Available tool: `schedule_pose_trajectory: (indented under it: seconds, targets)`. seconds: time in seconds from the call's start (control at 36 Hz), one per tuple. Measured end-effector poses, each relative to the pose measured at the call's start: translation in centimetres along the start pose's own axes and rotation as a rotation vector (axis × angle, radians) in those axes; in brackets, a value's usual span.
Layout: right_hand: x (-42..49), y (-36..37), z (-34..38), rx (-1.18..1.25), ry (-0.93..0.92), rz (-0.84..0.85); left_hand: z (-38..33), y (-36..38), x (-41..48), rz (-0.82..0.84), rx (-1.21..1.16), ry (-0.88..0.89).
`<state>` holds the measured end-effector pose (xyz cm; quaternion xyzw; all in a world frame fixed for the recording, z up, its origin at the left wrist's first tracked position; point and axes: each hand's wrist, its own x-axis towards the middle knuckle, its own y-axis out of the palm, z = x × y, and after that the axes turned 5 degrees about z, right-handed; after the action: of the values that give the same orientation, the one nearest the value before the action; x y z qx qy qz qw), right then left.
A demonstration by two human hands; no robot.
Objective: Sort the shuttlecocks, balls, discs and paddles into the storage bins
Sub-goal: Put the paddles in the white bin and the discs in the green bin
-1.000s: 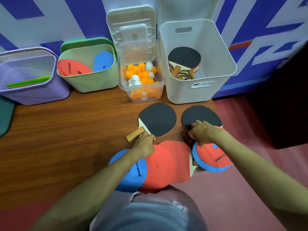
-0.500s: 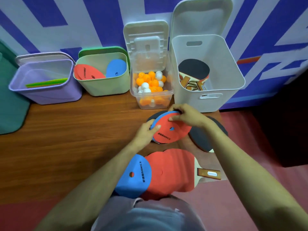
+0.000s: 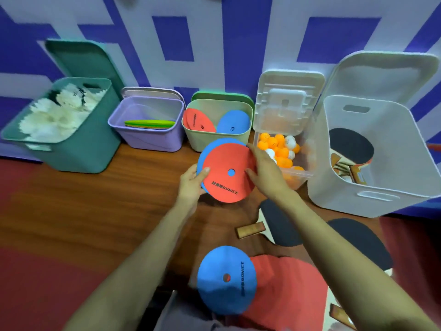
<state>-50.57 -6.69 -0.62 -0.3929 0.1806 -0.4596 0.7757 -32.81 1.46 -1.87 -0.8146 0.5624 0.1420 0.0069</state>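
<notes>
**Red disc on blue, held just short of the green bin**

Red disc point(image 3: 226, 173) lies stacked on a blue disc point(image 3: 209, 147), and both are held above the bench point(image 3: 95, 211), just in front of the green bin point(image 3: 194, 139), which already holds red and blue discs. The left hand point(image 3: 191, 185) pinches the left rim, thumb on the red face. The right hand point(image 3: 265, 174) grasps the right rim, its fingers point(image 3: 254, 152) laid along the edge and the thumb pressing the face.

Both discs look thin, light and probably bendy. A hold on opposite rims, as here, should stop them sagging or sliding apart.

Being round, they have no long axis. The red face tilts up toward the camera, its centre hole open, its printed lettering running down to the right. Going in edge first, like those already inside, looks the likely fit.
</notes>
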Motion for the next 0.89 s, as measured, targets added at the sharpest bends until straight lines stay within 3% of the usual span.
schedule_pose_trajectory:
  seconds: [0.14, 0.39, 0.58, 0.69, 0.81, 0.89]
  targets:
    - [4.6, 1.2, 2.0, -0.008, -0.069, -0.081, -2.2, -2.2, 2.5, -0.061, -0.05, 0.01]
    - [11.6, 0.8, 2.3, 0.128, 0.106, -0.072, -6.4, -3.6, 8.8, -0.156, -0.048, 0.074]
    - [17.2, 0.5, 1.4, 0.249, 0.215, -0.24, -8.1, -6.1, 13.6, -0.426, 0.368, 0.258]
    - [20.1, 1.5, 2.0, 0.146, 0.111, -0.305, -8.1, -6.6, 15.0, -0.521, 0.468, 0.303]
    - [22.6, 3.4, 3.3, 0.019, 0.159, -0.194, -7.8, -6.8, 15.8, -0.567, 0.475, 0.315]
    - [24.1, 5.2, 4.3, -0.104, 0.148, 0.037, -7.6, -6.9, 16.1, -0.58, 0.488, 0.342]
